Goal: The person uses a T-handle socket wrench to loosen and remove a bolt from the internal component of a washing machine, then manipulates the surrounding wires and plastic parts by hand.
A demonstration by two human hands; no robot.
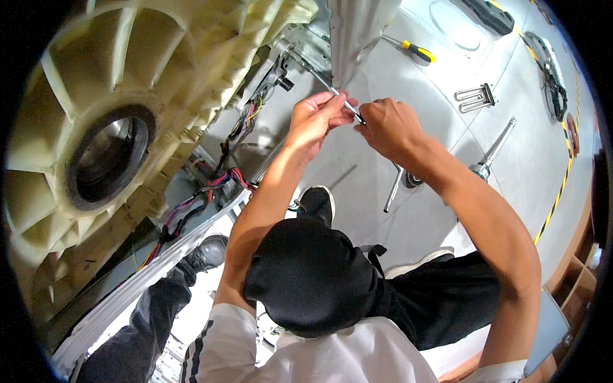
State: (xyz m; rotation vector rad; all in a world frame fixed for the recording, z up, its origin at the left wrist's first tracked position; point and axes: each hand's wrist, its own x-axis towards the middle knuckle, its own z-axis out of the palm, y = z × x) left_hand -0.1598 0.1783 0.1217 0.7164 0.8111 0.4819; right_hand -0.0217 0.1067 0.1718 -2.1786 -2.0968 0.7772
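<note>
A long thin metal rod [322,78] runs diagonally to a metal fitting [282,51] beside the large cream plastic tub [56,133], which has a dark ring round its central metal hub. My left hand [314,121] has its fingers round the rod near its lower end. My right hand [386,121] is closed on that same end, just to the right, its fingertips mostly hidden. Bundles of coloured wires [233,179] hang along the tub's edge. Below my right hand lies another metal bar [392,195] with a dark round piece.
On the grey floor [428,204] lie a yellow-black screwdriver [418,51], a heating element [472,97], a long-shafted tool [498,147] and a black tool [550,76]. Striped tape and wooden compartments edge the right. Another person's trousered leg [147,313] is at lower left.
</note>
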